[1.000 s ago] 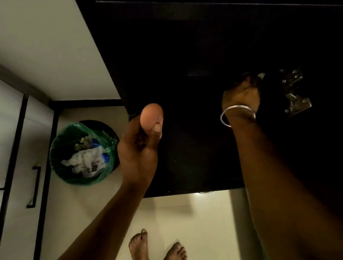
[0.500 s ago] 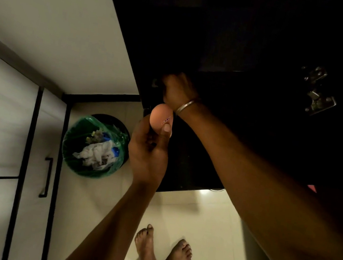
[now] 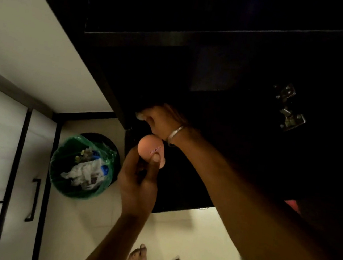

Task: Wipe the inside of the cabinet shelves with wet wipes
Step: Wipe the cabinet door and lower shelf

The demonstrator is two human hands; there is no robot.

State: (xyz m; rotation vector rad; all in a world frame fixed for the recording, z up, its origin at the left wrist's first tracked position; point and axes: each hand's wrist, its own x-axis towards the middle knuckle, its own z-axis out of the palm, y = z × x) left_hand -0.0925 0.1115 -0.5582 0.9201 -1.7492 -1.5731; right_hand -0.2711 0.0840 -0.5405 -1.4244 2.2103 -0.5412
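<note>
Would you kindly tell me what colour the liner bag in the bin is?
Green, translucent plastic liner bag, seen best in the head view.

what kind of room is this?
Likely a home kitchen. A dark cabinet with a metal door hinge stands open over pale floor tiles; a round bin with a green liner holds crumpled waste, and the left hand holds a brown egg.

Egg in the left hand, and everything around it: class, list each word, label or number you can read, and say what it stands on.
Red stamp on the egg, pinched in the left hand: too small and blurred to read.
Scraps in the green-lined bin: no legible print.
Dark cabinet, hinge: no text visible.
</note>
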